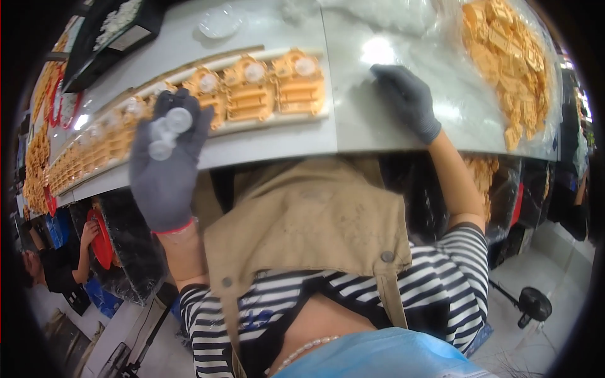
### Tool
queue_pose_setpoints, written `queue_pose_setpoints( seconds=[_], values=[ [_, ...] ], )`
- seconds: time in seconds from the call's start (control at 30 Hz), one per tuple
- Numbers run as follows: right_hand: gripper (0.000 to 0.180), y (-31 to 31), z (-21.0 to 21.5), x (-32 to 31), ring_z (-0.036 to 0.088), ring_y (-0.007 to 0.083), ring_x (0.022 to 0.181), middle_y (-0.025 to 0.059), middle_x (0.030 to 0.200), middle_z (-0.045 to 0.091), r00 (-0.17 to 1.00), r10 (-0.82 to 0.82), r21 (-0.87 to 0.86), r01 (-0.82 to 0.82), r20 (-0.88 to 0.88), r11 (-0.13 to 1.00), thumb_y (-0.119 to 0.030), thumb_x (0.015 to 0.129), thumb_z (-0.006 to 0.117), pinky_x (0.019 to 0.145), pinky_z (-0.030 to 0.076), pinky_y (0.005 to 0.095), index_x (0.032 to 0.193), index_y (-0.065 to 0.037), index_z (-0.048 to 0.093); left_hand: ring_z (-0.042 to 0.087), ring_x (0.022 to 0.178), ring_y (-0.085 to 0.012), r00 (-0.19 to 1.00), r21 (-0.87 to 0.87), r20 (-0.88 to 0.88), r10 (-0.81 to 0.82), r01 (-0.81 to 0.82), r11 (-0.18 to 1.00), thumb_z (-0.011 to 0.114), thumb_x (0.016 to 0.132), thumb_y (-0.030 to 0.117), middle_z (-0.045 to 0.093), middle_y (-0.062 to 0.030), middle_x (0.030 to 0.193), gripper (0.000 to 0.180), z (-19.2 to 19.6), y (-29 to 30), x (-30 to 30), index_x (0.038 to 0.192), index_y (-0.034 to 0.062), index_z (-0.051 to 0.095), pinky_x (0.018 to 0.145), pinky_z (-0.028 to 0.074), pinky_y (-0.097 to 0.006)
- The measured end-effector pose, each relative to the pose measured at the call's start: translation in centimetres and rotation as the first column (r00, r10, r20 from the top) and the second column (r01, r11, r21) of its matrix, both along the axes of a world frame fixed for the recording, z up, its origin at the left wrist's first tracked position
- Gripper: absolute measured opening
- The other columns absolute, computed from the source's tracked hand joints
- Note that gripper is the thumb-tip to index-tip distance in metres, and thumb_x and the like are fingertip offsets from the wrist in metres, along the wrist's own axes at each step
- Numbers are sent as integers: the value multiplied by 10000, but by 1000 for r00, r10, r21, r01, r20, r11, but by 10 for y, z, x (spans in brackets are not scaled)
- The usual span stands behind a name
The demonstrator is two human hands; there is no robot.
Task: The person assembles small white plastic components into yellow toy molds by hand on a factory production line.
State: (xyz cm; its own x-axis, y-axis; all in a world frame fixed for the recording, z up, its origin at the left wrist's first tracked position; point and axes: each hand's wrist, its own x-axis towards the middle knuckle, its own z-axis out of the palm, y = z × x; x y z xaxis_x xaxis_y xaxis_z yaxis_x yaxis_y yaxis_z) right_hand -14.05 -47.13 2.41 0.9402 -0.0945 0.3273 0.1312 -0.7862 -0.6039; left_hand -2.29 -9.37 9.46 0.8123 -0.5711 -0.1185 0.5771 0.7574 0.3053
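Note:
My left hand (167, 170), in a grey glove with dark fingertips, is turned palm up. Several small clear round plastic pieces (178, 120) lie in its palm and along its curled fingers. It is over the near edge of a long row of orange moulded plastic parts (301, 91). Similar clear round pieces sit in the tops of the parts at the row's right end. My right hand (406, 101), gloved too, is over the bare grey tabletop right of the row. Its fingers stretch to the left, close together and slightly blurred; nothing shows in them.
A pale strip (268, 120) runs beneath the row. At the back left stands a black bin (110, 47) with white bits; a clear plastic bag (220, 22) lies nearby. A heap of orange parts (510, 69) fills a clear bag on the right. Another person's hand (90, 232) shows far left.

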Motion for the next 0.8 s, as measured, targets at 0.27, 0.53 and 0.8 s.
queue_pose_setpoints(
  seconds=[0.27,0.53,0.8],
  values=[
    [294,22,31,95,653,180,1009,85,1160,681,996,85,121,-79,-41,989,-179,964,591,899,509,297,1242,-88,628,512,1231,-378,999,18,20,25,-25,1000,470,989,228,554,-255,1279,451,13,4,-19,1309,-90,463,1138,286,-582],
    [321,20,-7,151,675,203,894,114,1056,701,988,146,90,-142,-43,986,-121,898,635,844,527,318,1219,-101,632,511,1218,-354,995,121,81,60,-69,990,449,998,224,548,-225,1256,433,4,-26,-22,1298,-89,469,1113,345,-560],
    [310,60,28,168,674,220,822,136,993,694,979,112,-129,-91,168,987,-80,860,672,775,538,321,1170,-88,649,524,1205,-387,999,17,17,43,-43,999,445,980,169,549,-221,1262,377,-17,-23,-14,1263,-77,488,1092,391,-548]
  ],
)
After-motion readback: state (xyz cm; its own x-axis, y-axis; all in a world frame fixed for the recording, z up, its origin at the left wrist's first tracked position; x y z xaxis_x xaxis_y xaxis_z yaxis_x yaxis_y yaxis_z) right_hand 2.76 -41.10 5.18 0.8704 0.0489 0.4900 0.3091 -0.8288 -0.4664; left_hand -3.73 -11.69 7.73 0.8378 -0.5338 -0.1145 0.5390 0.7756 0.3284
